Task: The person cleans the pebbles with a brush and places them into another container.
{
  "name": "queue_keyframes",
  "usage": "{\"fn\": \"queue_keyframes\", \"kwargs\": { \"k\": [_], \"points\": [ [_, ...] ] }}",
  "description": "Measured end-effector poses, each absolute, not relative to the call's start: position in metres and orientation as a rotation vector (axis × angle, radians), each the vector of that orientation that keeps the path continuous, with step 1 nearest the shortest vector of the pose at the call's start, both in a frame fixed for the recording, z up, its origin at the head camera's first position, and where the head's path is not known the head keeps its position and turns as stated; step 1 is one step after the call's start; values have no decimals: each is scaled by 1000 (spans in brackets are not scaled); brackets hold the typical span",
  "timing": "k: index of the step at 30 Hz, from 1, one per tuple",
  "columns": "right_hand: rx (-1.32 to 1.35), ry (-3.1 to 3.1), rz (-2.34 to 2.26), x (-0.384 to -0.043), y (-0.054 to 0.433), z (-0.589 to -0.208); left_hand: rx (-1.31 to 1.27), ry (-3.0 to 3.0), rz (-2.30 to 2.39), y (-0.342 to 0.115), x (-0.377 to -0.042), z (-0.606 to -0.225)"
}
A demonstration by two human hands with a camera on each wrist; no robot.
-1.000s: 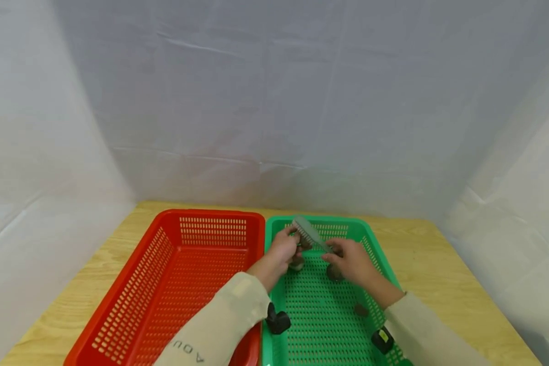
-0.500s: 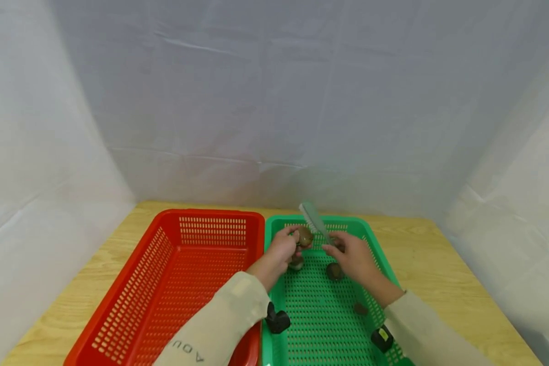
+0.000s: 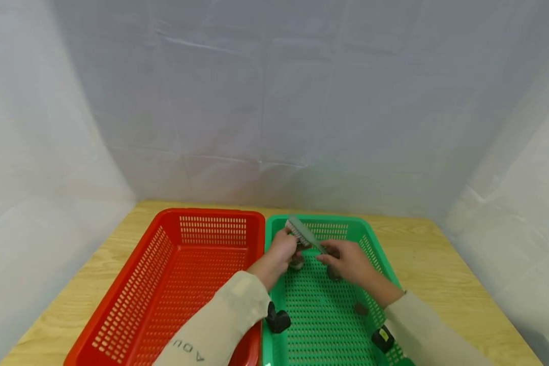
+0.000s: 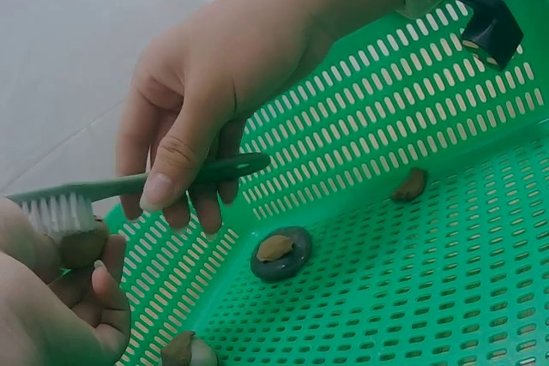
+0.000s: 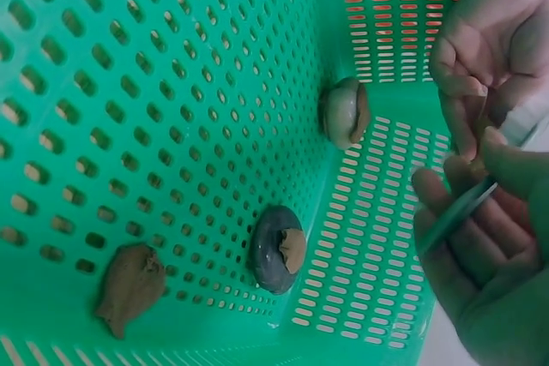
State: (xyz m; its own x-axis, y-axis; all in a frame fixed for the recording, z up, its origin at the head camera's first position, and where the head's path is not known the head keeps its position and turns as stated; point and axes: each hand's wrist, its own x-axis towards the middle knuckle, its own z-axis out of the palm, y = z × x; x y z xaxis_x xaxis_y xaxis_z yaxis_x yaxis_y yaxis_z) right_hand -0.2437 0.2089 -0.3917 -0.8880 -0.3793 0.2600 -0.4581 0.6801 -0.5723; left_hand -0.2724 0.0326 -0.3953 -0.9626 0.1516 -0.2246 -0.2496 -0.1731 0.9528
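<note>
My right hand (image 3: 349, 259) grips the green handle of a scrub brush (image 3: 304, 233) over the far end of the green basket (image 3: 322, 315). Its white bristles lie against a rounded brown stone (image 4: 84, 248), which my left hand (image 3: 281, 250) holds in its fingers. The brush head and fingers hide much of that stone. Below the hands, on the basket floor, sits a dark round stone (image 4: 296, 263) with a brown clay-like patch. A pale stone (image 5: 343, 113) with brown on it rests near the far left corner.
A brown clay-like lump (image 5: 130, 287) lies by the basket's right wall. Left of the green basket stands a red basket (image 3: 201, 269), rim against rim. Both are on a wooden table (image 3: 439, 284) backed by pale sheeting (image 3: 256, 101).
Half a second ago the brush was raised up and right, showing the brown stone. Now it has come down and left onto the stone. The left hand stays in place.
</note>
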Motion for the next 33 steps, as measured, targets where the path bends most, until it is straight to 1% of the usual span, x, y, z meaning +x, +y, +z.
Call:
{"fn": "queue_keyframes", "kwargs": {
  "k": [19,27,33],
  "points": [
    [352,-2765,1034,-246,212,-386,-104,1915,2185,33,-273,-395],
    [349,-2711,1033,-246,212,-387,-100,1877,2194,33,-274,-395],
    [445,-2685,1066,-245,210,-389,-106,1871,2214,33,-274,-395]
  ]
}}
